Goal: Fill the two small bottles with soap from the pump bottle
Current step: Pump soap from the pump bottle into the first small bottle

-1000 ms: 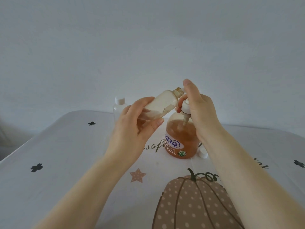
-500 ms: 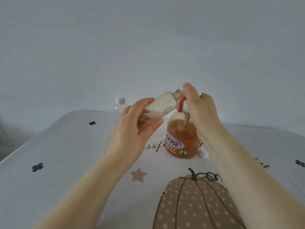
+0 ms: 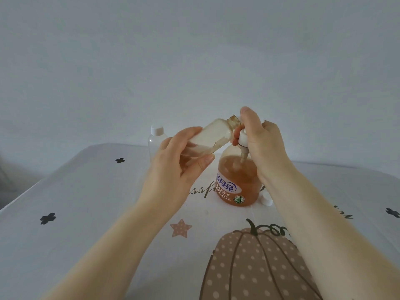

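Pumping soap into small clear plastic bottle (image 3: pixel 213 138), tilted, neck up-right against white nozzle of the amber pump bottle with blue label (image 3: pixel 238 182). To do well: keep open mouth right at nozzle tip, press pump head slow and full, hold tilt so soap runs down inner wall instead of over threads; likely smear risk at neck, some residue already there. Left hand (image 3: pixel 173 169) wrapped round lower body of small bottle, thumb on near side, fingers (image 3: pixel 188 135) curled over top, firm grip. Right hand (image 3: pixel 263 144) over white pump head, index raised and extended above, remaining fingers curled down round the head and pressing; exact contact under palm hidden. Small bottle looks partly filled, foamy pale soap along its side, amber at bottom. Pump bottle standing on white tablecloth with pumpkin print (image 3: pixel 86 213), mid-table. Second small clear bottle with white cap (image 3: pixel 156 139) upright behind left hand, capped, looks empty, not yet filled. Loose white cap (image 3: pixel 266 200) on cloth just beside pump bottle base.
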